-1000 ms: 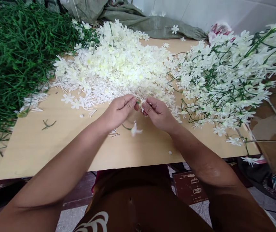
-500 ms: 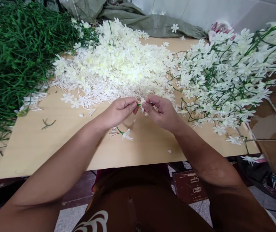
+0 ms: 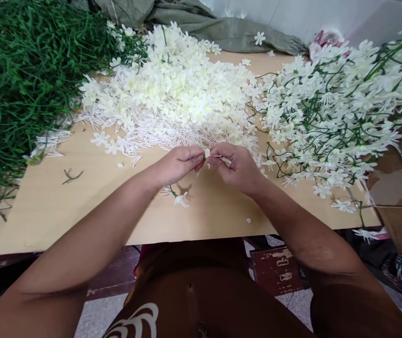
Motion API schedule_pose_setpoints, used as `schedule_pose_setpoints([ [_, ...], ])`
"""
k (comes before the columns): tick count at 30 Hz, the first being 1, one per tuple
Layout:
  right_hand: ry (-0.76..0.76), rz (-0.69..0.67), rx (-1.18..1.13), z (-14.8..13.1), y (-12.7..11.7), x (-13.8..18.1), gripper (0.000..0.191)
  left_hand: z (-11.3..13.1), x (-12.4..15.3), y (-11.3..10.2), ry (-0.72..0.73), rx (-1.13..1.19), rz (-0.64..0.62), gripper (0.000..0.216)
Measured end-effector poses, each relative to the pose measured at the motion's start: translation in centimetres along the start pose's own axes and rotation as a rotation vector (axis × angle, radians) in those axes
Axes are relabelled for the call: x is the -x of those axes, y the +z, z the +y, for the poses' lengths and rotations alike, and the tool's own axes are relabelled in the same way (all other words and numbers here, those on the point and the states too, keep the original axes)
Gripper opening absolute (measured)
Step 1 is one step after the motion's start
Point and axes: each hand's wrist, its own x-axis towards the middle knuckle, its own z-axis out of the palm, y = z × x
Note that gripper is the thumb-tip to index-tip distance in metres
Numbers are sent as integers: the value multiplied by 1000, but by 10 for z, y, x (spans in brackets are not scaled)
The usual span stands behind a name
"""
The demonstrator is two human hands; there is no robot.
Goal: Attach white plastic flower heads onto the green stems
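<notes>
My left hand is closed in a pinch on a green plastic stem, mostly hidden by the fingers. Below that hand, a white artificial flower shows at the end of a short green piece; whether it joins the held stem is hidden. My right hand pinches a small white artificial flower by its thin white stalk. The flower sits between both sets of fingertips, touching the green stem's tip. Just beyond my hands lies a heap of loose white flowers with thin white stalks.
Green plastic stems are piled at the left. White flowers on green stems form a heap at the right, reaching over the table edge. One loose green sprig lies on the wooden table. Grey-green cloth runs along the back.
The fingertips of both hands have come slightly closer together around the small flower. The view has shifted a little; the heaps look the same.
</notes>
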Motion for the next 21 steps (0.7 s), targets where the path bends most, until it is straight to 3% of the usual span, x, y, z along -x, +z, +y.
schedule_pose_setpoints([
  [9, 183, -74, -433, 15, 8, 1, 39, 0, -4, 2, 17, 40, -48, 30],
  [21, 155, -106, -408, 17, 12, 1, 48, -2, -8, 6, -51, -12, -9, 23],
])
